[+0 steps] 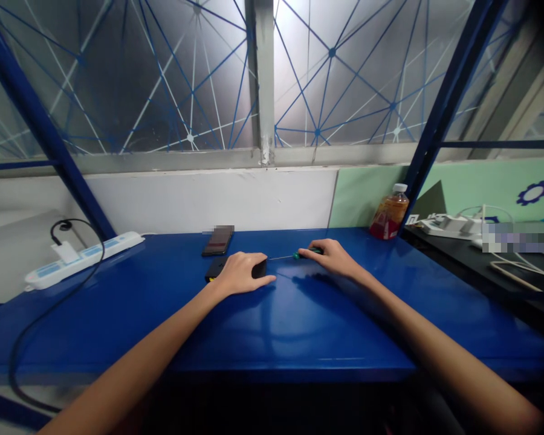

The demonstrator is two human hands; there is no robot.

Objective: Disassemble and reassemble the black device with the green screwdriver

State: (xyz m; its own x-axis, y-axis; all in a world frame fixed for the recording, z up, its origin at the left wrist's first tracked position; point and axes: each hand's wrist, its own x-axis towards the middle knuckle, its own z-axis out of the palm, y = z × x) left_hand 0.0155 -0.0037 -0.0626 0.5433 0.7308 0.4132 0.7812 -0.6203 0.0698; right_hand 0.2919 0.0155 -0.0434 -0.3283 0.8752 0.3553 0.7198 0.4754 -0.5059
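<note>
Head view, then: what do you count on the blue desk?

One screwdriver with a green handle, one black box, one phone, one bottle with a white cap and one white power strip. A single white plug sits in the strip, and one black cable loops from it and hangs past the desk's front edge.

And hands?

Two, both the wearer's. The right hand pinches the screwdriver's handle between thumb and fingers, to the right of the box. The left hand lies over the box, thumb and forefinger spread apart, with the box's right end showing between them.

Do its other fingers grip the box?

I cannot tell; they are hidden behind the hand.

Which way does the screwdriver point?

Left, toward the box's right end — its long axis runs from side to side, nearly parallel to the desk's front edge.

Is the tip touching?

Hard to say; the shaft is thin and ends right by the forefinger.

And the box?

Its long axis runs side to side too. The phone lies just behind it, pointing away from the wearer and slanting slightly right
</note>
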